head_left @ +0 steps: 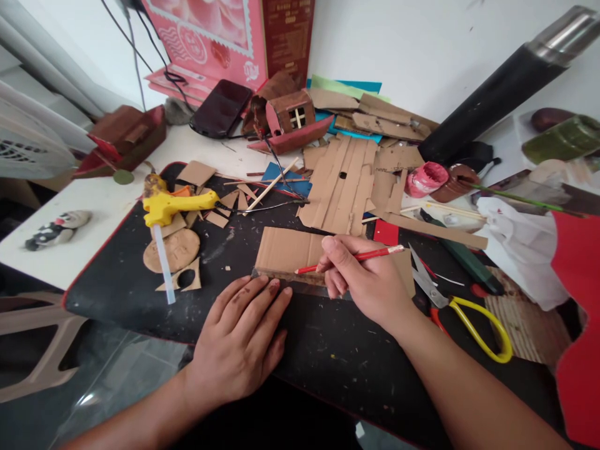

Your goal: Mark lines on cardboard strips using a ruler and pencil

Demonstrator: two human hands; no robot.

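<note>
My left hand [244, 337] lies flat with its fingers stretched out. Its fingertips press on a dark, see-through strip [304, 286], perhaps a ruler, along the near edge of a piece of cardboard [290, 247]. Over that cardboard, my right hand [365, 275] is closed around a red pencil [377, 253]. The pencil's point is down to the left, close to the strip; I cannot tell whether it touches. Part of the cardboard is hidden behind my right hand. Scissors [438, 297] with yellow and red handles lie just right of my right hand.
A yellow glue gun [175, 203] with a glue stick lies at left among cardboard scraps. Ridged cardboard [335, 187] lies behind my hands. Two model boats [124, 140], a phone [222, 107] and paint jars [426, 180] stand farther back. A black tube [492, 94] leans at right.
</note>
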